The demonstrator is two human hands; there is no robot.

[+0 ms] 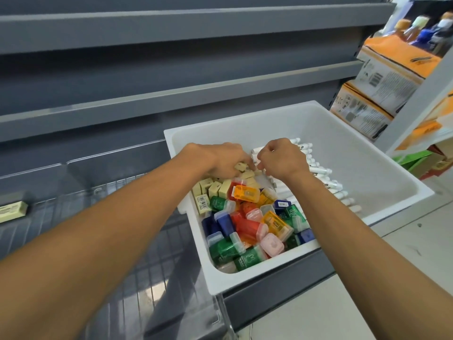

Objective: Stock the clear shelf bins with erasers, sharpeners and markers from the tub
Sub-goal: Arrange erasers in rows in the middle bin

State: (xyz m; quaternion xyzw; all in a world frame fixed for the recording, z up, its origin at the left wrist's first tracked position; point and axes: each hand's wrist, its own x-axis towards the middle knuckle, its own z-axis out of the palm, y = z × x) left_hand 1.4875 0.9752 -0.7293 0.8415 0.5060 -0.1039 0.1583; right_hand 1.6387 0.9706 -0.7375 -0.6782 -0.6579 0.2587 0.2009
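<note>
A white tub (348, 133) rests on the grey shelf edge and holds cream erasers (214, 188), several coloured sharpeners (247, 229) and a row of white markers (326, 176). My left hand (220, 157) reaches into the tub's far left part, its fingers curled round cream erasers. My right hand (282, 159) is close beside it, fingers curled over the erasers and marker ends; what it holds is hidden. Clear shelf bins (81, 190) lie to the left, and one bin holds a single cream eraser (12, 211).
Grey shelves (171, 28) rise behind the bins. Stacked orange and white boxes (382, 94) stand on a white rack at the right. A pale floor (404, 246) shows below right.
</note>
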